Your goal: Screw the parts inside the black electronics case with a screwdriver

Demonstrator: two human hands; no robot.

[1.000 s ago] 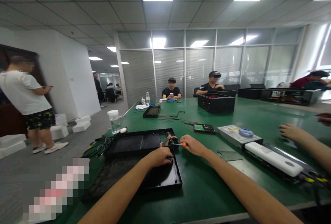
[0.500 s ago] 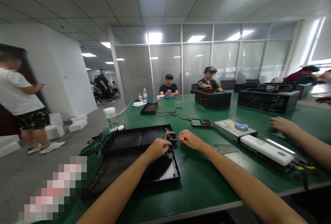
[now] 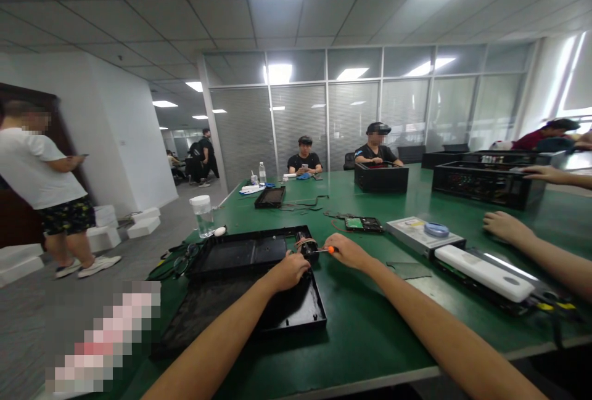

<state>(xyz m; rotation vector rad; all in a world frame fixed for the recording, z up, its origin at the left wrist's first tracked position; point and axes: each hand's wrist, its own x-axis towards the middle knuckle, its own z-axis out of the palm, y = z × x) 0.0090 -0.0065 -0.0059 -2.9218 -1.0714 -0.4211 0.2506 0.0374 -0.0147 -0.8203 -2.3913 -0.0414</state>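
1. Left hand (image 3: 290, 270) rests curled on the black tray (image 3: 259, 317), fingers bent over the cable bundle (image 3: 303, 244) at its far rim; whether it pinches anything, I cannot tell.
2. Right hand (image 3: 348, 252) grips the orange-handled screwdriver (image 3: 324, 250), tip pointing left between both hands.
3. Screwdriver: light, rigid, take the handle.
4. Tray: hard, matte plastic, flat on the green counter (image 3: 370, 326).

Bare green table (image 3: 370, 320) right of black tray (image 3: 277, 314); white device (image 3: 481, 270) blocks far right.
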